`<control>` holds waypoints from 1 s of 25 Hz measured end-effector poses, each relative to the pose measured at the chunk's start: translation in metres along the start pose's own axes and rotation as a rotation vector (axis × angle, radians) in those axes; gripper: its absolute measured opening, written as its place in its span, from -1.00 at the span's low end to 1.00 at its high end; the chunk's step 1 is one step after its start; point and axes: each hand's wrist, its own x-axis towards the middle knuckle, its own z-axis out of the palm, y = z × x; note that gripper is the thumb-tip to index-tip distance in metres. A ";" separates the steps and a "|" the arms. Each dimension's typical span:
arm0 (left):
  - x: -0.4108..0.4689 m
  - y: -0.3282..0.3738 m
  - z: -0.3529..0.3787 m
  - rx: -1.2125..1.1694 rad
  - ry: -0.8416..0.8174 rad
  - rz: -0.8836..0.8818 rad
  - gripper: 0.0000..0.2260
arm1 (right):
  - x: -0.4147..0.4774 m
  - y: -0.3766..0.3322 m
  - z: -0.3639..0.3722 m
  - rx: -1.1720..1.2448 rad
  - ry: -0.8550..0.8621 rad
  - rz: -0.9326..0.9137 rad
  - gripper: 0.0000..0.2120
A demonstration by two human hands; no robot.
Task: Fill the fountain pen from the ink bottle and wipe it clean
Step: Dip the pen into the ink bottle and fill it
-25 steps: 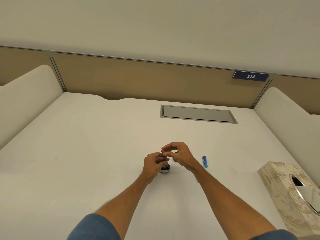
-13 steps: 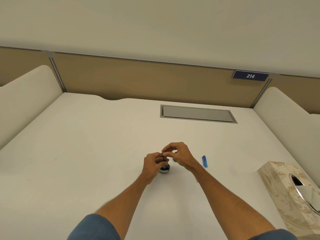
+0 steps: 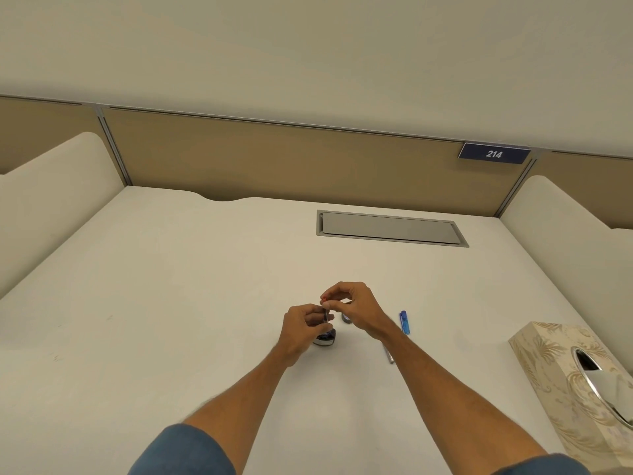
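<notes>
A small dark ink bottle (image 3: 325, 338) stands open on the white desk (image 3: 171, 320). A thin fountain pen section (image 3: 325, 315) with a red top end stands upright over the bottle's mouth. My left hand (image 3: 301, 329) pinches its lower part just above the bottle. My right hand (image 3: 352, 308) pinches the red top end between thumb and fingers. The nib is hidden by my fingers. The bottle's dark cap (image 3: 346, 318) lies just right of the bottle, half behind my right hand.
A blue pen part (image 3: 404, 322) and a thin silver part (image 3: 389, 354) lie on the desk right of my right forearm. A patterned tissue box (image 3: 565, 382) stands at the right edge. A grey cable hatch (image 3: 390, 228) sits further back. Low partitions flank both sides.
Almost nothing: both hands stay over the bottle, with only slight finger movement at the pen's top.
</notes>
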 end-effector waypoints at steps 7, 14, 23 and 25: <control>0.006 0.021 -0.003 0.039 0.026 0.056 -0.74 | 0.011 -0.015 -0.008 0.086 0.078 -0.022 -0.83; 0.030 0.054 -0.010 0.077 0.043 0.104 -0.72 | 0.028 -0.035 -0.018 0.069 0.227 -0.088 -0.88; 0.044 0.071 0.003 -0.091 0.560 0.073 -0.90 | 0.043 -0.034 -0.017 0.187 0.532 -0.036 -0.92; 0.047 0.066 0.004 -0.204 0.490 -0.033 -0.86 | 0.043 -0.033 -0.015 0.233 0.568 -0.008 -0.93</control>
